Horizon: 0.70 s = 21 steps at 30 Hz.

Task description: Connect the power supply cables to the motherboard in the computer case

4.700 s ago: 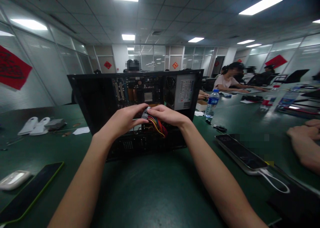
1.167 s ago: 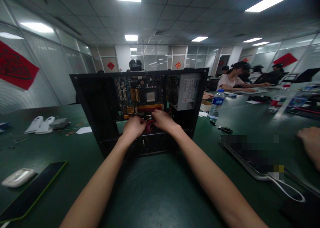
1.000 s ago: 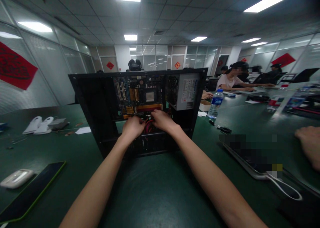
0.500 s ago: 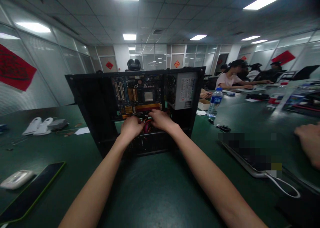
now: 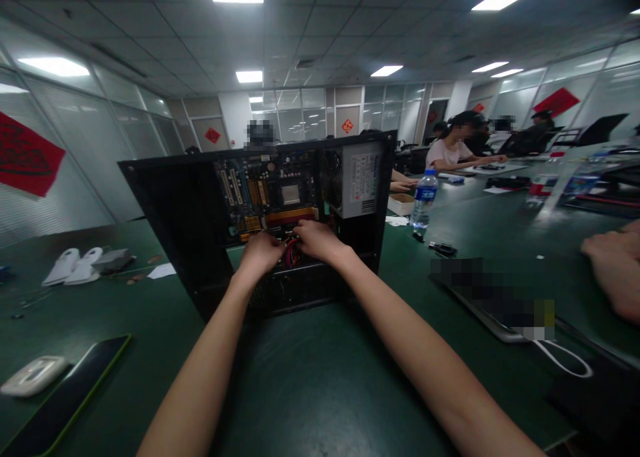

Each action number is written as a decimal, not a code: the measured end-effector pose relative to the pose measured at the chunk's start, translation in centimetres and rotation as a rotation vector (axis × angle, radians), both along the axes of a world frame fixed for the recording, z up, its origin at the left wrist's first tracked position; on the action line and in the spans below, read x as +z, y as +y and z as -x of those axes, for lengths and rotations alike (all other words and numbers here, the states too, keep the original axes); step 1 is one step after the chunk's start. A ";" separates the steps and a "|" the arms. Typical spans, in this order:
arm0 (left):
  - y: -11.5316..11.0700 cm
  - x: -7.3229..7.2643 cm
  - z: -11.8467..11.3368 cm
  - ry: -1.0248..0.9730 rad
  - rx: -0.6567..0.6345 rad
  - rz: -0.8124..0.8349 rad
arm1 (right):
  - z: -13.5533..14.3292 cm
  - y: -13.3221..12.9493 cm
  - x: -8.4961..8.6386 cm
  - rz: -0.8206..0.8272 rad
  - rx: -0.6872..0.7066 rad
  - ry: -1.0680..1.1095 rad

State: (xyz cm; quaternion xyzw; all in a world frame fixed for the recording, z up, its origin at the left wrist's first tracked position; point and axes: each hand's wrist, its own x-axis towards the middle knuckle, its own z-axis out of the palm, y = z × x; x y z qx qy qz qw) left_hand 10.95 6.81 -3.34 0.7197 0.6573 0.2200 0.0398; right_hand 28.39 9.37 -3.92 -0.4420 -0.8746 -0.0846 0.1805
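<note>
An open black computer case (image 5: 170, 197) stands on the green table in front of me. Inside it I see the motherboard (image 5: 291, 177) and, at the upper right, a silver power supply (image 5: 361, 180). Both my hands reach into the lower middle of the case, just under the board. My left hand (image 5: 263, 251) has its fingers bent and drawn together by a bundle of coloured cables (image 5: 292, 251). From the other side, my right hand (image 5: 316, 238) is curled at the same bundle. The fingertips are partly hidden, so which cable each hand pinches is unclear.
Right of the case are a water bottle (image 5: 425, 200), a small box (image 5: 401, 204) and a tablet-like device (image 5: 480, 303) with a white cable. On the left lie a dark phone (image 5: 75, 390), a white case (image 5: 34, 375) and white slippers (image 5: 75, 267). Another person's hand (image 5: 613, 267) rests at far right.
The whole view has shifted slightly, so the case appears a little further left. My hands stay at the cable bundle in nearly the same pose.
</note>
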 end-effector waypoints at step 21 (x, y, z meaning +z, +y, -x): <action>1.7 0.4 -1.5 0.102 0.024 0.071 | 0.3 0.3 -0.2 -0.078 0.006 0.053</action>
